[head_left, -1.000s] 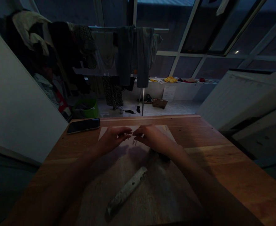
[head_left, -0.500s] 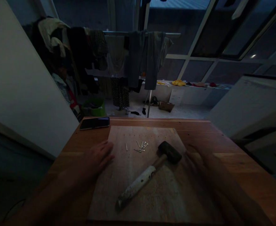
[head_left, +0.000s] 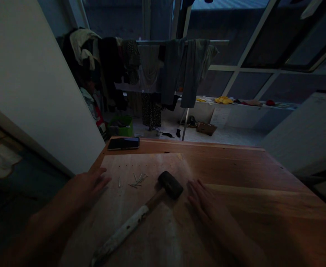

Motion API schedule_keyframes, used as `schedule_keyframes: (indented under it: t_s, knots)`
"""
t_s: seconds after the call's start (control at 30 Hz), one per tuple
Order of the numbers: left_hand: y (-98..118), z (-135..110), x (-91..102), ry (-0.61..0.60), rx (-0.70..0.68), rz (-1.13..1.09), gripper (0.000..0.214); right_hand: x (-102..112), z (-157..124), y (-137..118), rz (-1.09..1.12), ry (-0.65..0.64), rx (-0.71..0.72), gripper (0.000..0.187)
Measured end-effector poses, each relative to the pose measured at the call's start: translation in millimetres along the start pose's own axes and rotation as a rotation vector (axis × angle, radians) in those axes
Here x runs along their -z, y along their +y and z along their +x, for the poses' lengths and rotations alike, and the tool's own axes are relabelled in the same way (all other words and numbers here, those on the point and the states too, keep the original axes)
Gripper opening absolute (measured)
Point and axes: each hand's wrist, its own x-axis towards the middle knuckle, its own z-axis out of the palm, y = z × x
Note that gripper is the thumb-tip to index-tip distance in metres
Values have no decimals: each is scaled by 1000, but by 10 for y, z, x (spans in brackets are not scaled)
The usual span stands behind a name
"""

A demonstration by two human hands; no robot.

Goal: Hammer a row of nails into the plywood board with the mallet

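My left hand (head_left: 89,184) lies flat and open on the left edge of a pale wooden board (head_left: 152,237), holding nothing. Flat and open as well, my right hand (head_left: 204,200) rests on the board's right side, just right of the black head of a mallet (head_left: 140,215). The mallet lies diagonally across the board, its pale worn handle pointing toward me. Several small nails (head_left: 136,180) lie loose on the board between my hands, beyond the mallet head.
The board sits on a wooden table (head_left: 249,174). A dark phone (head_left: 123,143) lies at the table's far left corner. A white panel (head_left: 35,92) stands close on the left. Beyond the table hang clothes on a rack (head_left: 165,70), with a green bin (head_left: 121,128) on the floor.
My hands left the nails, drew apart and came down flat on either side of the board. The mallet head came into sight. The view swung to the right.
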Motion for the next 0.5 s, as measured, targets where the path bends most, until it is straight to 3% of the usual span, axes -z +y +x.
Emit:
schedule_keyframes:
  t_s: [0.1,0.27,0.37,0.5]
  knots:
    - [-244,18,40,-35,0,2,58,-34,20,-290,-58,-17,127,57]
    - [-403,87,68,159,37,-30,66,-88,-59,-479,-109,-33,268,49]
    - [-363,142,103,179,96,-85,73,-151,-119,-387,-154,-17,276,51]
    - [-121,180,11,153,12,-149,74,-98,-218,-31,-212,14,233,51]
